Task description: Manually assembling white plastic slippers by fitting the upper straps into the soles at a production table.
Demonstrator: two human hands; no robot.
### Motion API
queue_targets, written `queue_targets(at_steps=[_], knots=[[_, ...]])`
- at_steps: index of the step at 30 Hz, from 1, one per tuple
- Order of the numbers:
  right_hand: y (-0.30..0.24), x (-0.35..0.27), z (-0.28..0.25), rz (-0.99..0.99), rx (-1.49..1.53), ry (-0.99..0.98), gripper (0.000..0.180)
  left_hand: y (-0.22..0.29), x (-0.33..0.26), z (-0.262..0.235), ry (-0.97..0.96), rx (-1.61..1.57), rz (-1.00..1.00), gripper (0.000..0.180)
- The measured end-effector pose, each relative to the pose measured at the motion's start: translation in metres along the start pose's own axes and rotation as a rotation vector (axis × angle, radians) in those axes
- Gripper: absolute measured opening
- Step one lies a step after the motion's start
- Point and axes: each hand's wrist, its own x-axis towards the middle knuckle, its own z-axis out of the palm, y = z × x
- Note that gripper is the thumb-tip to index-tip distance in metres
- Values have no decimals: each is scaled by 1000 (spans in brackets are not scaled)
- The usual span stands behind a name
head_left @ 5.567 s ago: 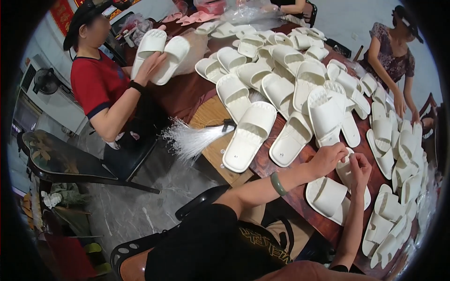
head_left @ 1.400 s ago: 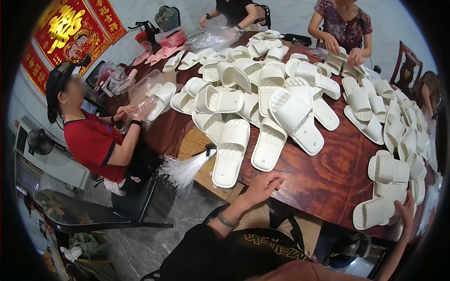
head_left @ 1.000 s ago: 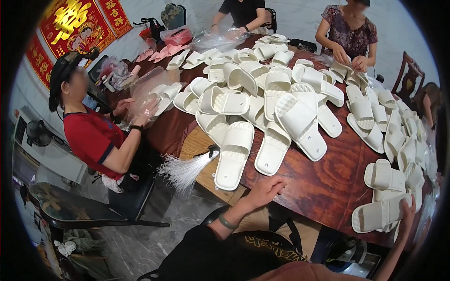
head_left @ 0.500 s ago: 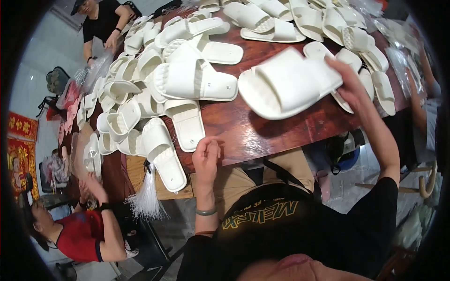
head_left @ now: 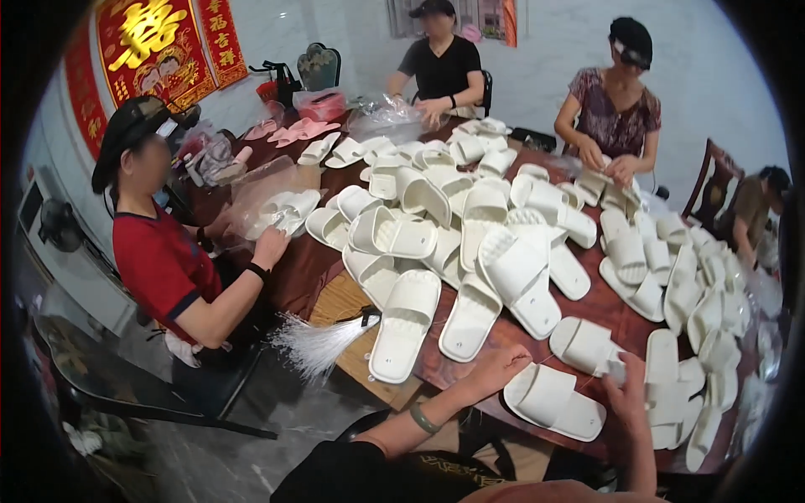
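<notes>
My left hand [head_left: 501,370] is closed, fingers curled together, just left of a white slipper [head_left: 543,401] lying at the near table edge. Thin pale threads show faintly near it, but what its fingers hold is too small to tell. My right hand [head_left: 627,384] closes on the heel end of another white slipper [head_left: 580,342], whose toe points left; its fingers partly hide that heel. Left of my left arm, a bundle of white strings [head_left: 327,342] hangs by the wooden table edge, next to a white slipper [head_left: 406,323].
A large pile of white slippers [head_left: 419,193] covers the dark red table [head_left: 285,268], with more stacked at right [head_left: 708,310]. Co-workers sit around it; one in a red shirt [head_left: 172,260] handles a clear bag [head_left: 260,197]. Pink slippers [head_left: 306,130] lie at the far left.
The view has swung up and left, showing more of the room. The slipper that my right hand held raised is now low over the table, between my hands.
</notes>
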Motion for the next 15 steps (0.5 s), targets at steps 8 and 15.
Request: queue_targets(at_steps=[8,15], knots=[[-20,52,31,-209,-29,98,38,14,6,-10,83,183,-35,23],[-127,8,22,180,1225,-406,51,73,-11,26,55,-280,266,15]])
